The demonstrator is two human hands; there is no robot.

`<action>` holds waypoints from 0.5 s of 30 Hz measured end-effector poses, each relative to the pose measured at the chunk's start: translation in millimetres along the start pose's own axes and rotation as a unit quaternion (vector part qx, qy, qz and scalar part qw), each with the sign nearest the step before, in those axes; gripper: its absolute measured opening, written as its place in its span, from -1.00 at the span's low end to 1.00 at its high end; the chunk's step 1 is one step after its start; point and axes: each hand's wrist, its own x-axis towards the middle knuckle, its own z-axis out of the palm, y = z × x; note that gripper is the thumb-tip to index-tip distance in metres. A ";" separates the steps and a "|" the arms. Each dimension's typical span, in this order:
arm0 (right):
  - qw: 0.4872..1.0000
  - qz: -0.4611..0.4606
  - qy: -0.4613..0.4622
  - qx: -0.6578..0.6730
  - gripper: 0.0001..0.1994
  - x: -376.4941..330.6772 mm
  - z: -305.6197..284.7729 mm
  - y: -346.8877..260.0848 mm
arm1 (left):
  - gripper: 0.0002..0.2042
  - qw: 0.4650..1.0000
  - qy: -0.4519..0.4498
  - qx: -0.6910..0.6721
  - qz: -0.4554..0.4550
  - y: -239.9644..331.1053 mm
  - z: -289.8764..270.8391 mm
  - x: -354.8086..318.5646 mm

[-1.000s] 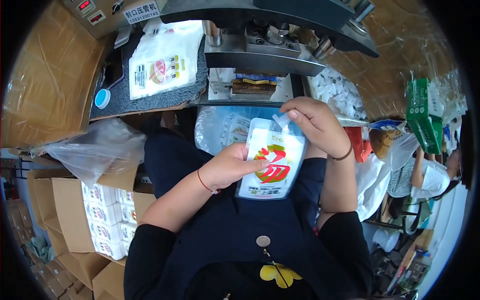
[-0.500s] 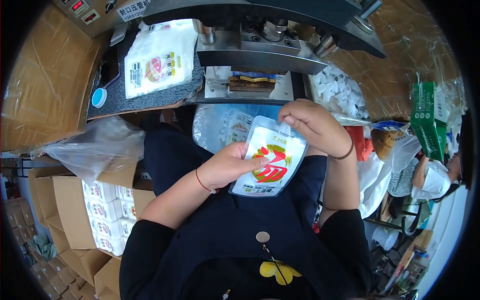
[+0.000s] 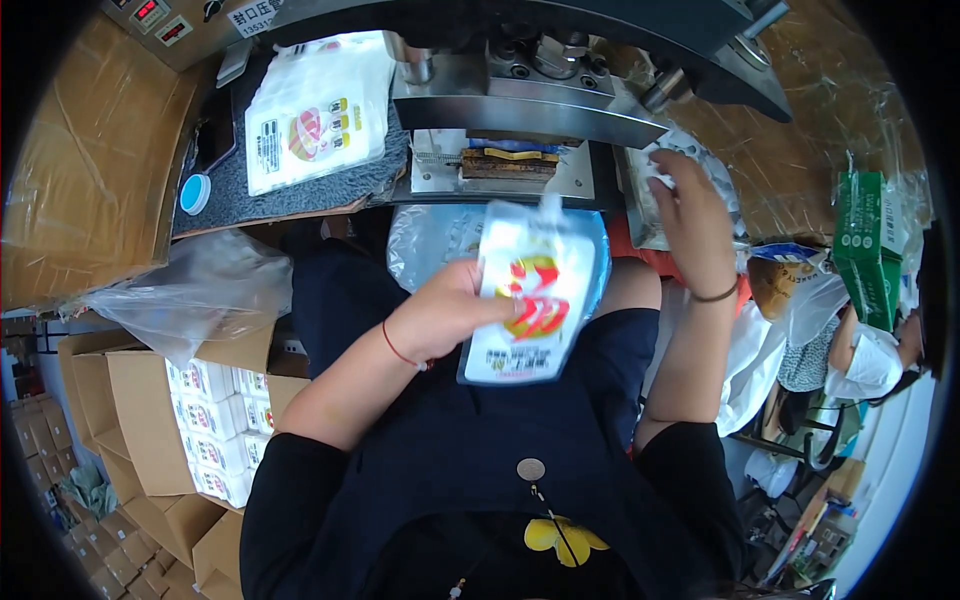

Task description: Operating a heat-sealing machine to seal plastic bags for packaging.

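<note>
My left hand (image 3: 450,312) grips a white spout pouch (image 3: 530,325) with a red and green print, its thumb across the front. The pouch is held upright above my lap, and a small white spout (image 3: 551,209) stands at its top edge. My right hand (image 3: 697,225) is apart from the pouch, over the container of small white spouts (image 3: 715,185) on the right. Its thumb and forefinger are apart and curved, slightly blurred, with white parts behind them. Behind the pouch is a blue plastic-lined bin (image 3: 425,235), partly hidden.
A metal press (image 3: 530,112) hangs over its base plate (image 3: 577,178) ahead. At the left, a stack of flat white pouches (image 3: 320,120) lies on grey cloth beside a round blue-and-white lid (image 3: 195,194). An open carton (image 3: 145,420) of packed pouches stands lower left; a green box (image 3: 865,240) is at the right.
My right hand has left the pouch's top corner and moved right and forward to the spout container. The left hand still holds the pouch, now turned slightly more upright.
</note>
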 end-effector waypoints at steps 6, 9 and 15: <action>0.990 0.061 -0.090 -0.087 -0.73 9.4 7.1 43.0 | -0.67 0.995 0.084 -0.028 0.043 32.9 -28.1 25.1; 0.996 -0.003 -0.045 -0.081 -0.76 3.7 19.9 46.8 | -0.59 0.996 0.058 -0.048 0.045 33.5 -32.9 31.9; 0.988 -0.068 0.141 -0.015 -0.85 -11.2 31.9 58.0 | -0.36 0.650 0.482 0.323 0.491 67.7 -77.2 11.3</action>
